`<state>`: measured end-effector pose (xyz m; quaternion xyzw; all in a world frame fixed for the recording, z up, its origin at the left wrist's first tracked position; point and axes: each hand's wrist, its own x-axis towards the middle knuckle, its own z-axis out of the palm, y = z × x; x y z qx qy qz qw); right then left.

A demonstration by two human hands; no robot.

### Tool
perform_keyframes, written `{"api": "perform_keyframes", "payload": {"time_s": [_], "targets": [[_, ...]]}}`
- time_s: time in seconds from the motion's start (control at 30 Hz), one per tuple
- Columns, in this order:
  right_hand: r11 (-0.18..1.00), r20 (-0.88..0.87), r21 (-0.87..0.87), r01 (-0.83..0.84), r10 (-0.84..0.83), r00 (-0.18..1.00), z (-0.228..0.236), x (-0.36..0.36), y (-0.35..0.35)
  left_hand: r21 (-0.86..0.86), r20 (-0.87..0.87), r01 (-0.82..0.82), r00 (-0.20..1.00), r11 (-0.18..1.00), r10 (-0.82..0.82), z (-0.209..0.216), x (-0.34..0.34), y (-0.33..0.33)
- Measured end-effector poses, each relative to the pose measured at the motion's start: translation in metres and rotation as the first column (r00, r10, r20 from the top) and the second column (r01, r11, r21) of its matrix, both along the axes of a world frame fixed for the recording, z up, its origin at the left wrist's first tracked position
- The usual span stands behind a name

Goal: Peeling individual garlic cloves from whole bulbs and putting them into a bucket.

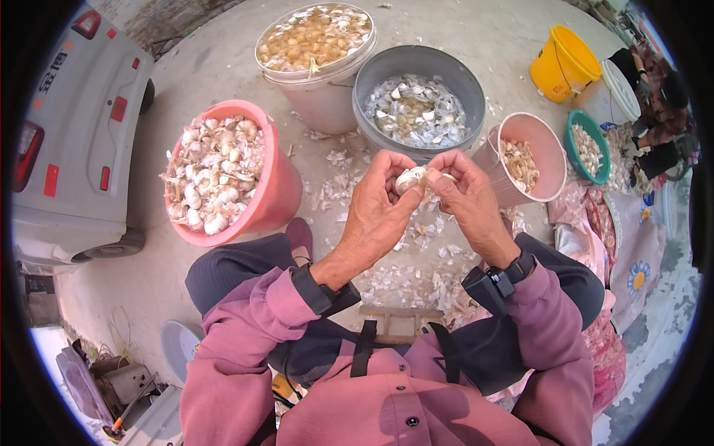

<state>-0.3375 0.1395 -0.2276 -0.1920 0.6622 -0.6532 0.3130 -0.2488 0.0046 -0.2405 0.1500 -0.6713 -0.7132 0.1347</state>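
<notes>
A whitish garlic bulb [410,179] is held up between both hands, above the peel-strewn ground. My left hand [378,207] is closed round the bulb's left side, the thumb pressed on its front. On the other side my right hand [468,199] pinches at the bulb with thumb and forefinger, and a pale piece shows between those fingertips. The fingers hide part of the bulb. Just beyond the hands stands a grey tub [358,97] of water with pale cloves and skins. To the left, a pink bucket [286,182] is heaped with whole garlic bulbs.
A white bucket [312,108] of floating yellowish cloves stands at the far side. Right of my hands is a pale pink bucket [554,175] with skins low inside. Farther right are a green basin [573,160], a yellow bucket [554,74] and another person [658,111]. A vehicle [82,141] stands left.
</notes>
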Motion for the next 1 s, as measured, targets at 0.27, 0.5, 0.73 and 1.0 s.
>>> {"api": "perform_keyframes", "payload": {"time_s": [0.27,0.5,0.73,1.0], "targets": [[0.991,-0.417,0.135,-0.018,0.074,0.906,-0.005,0.003,0.002,-0.164,0.057,0.103,0.994,0.981,-0.095,0.0,0.0,0.004],[0.988,-0.651,0.134,0.082,0.025,0.758,-0.015,0.004,0.001,0.053,0.03,0.081,0.996,0.995,-0.082,-0.004,-0.001,0.009],[0.999,0.04,-0.022,0.034,-0.033,0.999,0.006,-0.003,0.008,0.211,-0.093,0.133,0.989,0.968,-0.116,0.002,-0.004,-0.003],[0.806,0.618,-0.59,0.041,0.418,0.666,-0.012,-0.019,0.025,0.239,-0.052,0.057,0.998,0.969,-0.045,0.004,-0.003,-0.005]]}}
